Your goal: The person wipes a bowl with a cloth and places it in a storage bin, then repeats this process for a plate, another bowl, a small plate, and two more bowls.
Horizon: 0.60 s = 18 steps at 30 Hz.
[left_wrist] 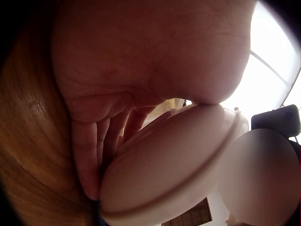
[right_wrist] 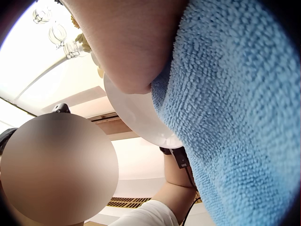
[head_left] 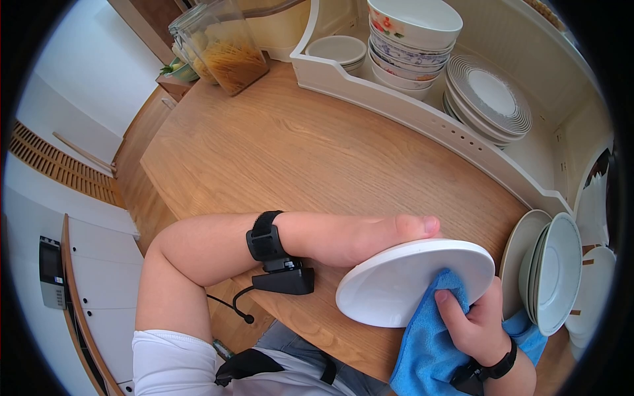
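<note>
A plain white plate is tilted up over the near part of the wooden table, its smooth face toward the person. My left hand grips it from the far side, with the thumb at the upper rim. In the left wrist view the fingers reach round the back of the plate. My right hand pinches a blue microfiber cloth and presses it against the plate's face near the right rim. The cloth hangs down below the hand and hides part of its fingers.
Beside the right hand, several plates and bowls stand on edge. A cream dish rack at the back holds stacked bowls and patterned plates. A glass jar of pasta stands at the back left of the table.
</note>
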Motion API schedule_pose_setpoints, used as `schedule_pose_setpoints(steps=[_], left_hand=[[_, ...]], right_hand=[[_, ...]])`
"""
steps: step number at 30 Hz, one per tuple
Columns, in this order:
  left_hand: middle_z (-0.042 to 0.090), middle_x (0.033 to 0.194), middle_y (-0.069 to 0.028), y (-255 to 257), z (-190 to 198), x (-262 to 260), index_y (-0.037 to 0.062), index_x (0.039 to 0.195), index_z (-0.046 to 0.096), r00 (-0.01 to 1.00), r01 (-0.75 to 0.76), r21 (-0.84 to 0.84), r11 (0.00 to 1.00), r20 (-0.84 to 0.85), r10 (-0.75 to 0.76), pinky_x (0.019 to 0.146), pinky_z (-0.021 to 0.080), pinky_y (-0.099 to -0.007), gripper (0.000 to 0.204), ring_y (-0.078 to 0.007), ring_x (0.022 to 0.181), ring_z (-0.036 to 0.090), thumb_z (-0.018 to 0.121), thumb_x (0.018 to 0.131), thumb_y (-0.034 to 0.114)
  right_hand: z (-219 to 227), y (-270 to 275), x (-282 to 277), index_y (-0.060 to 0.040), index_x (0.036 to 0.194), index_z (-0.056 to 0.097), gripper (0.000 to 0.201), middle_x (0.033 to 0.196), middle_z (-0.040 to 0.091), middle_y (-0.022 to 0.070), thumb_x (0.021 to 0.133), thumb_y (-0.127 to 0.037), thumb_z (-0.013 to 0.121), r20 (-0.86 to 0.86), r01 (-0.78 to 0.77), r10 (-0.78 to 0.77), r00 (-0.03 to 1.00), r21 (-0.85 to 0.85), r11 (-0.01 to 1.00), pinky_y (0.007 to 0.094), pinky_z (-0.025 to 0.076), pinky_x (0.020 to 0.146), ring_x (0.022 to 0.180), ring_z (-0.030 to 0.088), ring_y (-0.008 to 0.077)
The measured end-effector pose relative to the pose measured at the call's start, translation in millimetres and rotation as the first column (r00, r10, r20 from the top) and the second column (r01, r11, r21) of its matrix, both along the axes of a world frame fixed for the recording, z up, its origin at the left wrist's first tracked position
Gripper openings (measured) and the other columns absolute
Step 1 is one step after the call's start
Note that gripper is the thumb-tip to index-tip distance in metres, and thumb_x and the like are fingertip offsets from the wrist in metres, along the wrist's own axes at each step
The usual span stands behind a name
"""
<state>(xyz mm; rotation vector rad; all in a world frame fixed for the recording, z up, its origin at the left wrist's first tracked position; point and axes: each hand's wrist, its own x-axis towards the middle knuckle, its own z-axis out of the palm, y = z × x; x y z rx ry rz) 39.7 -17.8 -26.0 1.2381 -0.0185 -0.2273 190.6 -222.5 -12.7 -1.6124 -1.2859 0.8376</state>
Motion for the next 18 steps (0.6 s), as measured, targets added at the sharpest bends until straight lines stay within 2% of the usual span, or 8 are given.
schedule_pose_setpoints(steps=[2, 18], left_hand=[[0.063, 0.11, -0.0067, -0.6, 2.5, -0.8, 0.0005, 0.122, 0.059, 0.999, -0.002, -0.028, 1.0, -0.042, 0.001, 0.088, 0.047, -0.0283, 0.067, -0.0134, 0.1, 0.056, 0.026, 0.108, 0.056], [0.063, 0.114, -0.0077, -2.0, 5.3, -1.0, 0.0004, 0.125, 0.058, 0.999, -0.004, -0.058, 0.998, -0.053, 0.001, 0.089, 0.048, -0.0285, 0.068, -0.0138, 0.102, 0.057, 0.026, 0.107, 0.058]], right_hand=[[0.0, -0.2, 0.5, 0.0036, 0.107, 0.067, 0.023, 0.085, 0.071, 0.0124, 0.086, -0.006, 0.068, 0.004, -0.002, 0.002, 1.0, 0.003, 1.0, 0.0306, 0.053, 0.07, 0.074, 0.069, 0.0204], [1.7, 0.1, 1.1, 0.0033, 0.106, 0.067, 0.023, 0.085, 0.071, 0.0128, 0.086, -0.007, 0.069, 0.026, -0.012, 0.012, 1.0, -0.002, 1.0, 0.0309, 0.053, 0.069, 0.074, 0.069, 0.0214]])
